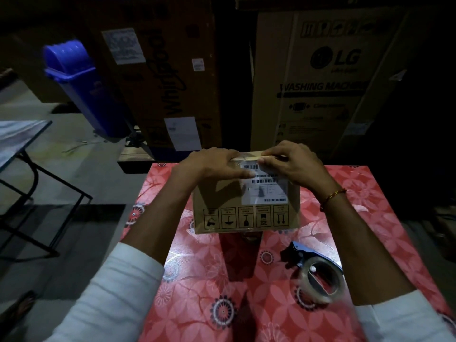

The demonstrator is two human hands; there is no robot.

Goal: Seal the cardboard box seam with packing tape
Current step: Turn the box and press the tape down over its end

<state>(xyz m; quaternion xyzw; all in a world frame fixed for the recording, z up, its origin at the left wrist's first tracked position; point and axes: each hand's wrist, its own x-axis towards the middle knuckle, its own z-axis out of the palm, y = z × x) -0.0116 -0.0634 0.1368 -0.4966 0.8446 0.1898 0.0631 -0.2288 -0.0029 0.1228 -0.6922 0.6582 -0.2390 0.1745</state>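
A small brown cardboard box (222,196) stands on the table with a white barcode label and handling symbols on the side facing me. Both hands rest on its top far edge. My left hand (212,164) lies flat over the top left, thumb pressing near the label. My right hand (288,164) pinches a strip of clear packing tape (246,157) stretched along the top edge between the two hands. The blue tape dispenser (318,275) with its clear roll lies on the table to the near right, untouched.
The table carries a red floral cloth (197,292). Behind it stand tall appliance cartons (315,77). A blue swing-lid bin (74,82) sits on the floor at the left, and a metal-framed table (22,141) stands at the far left.
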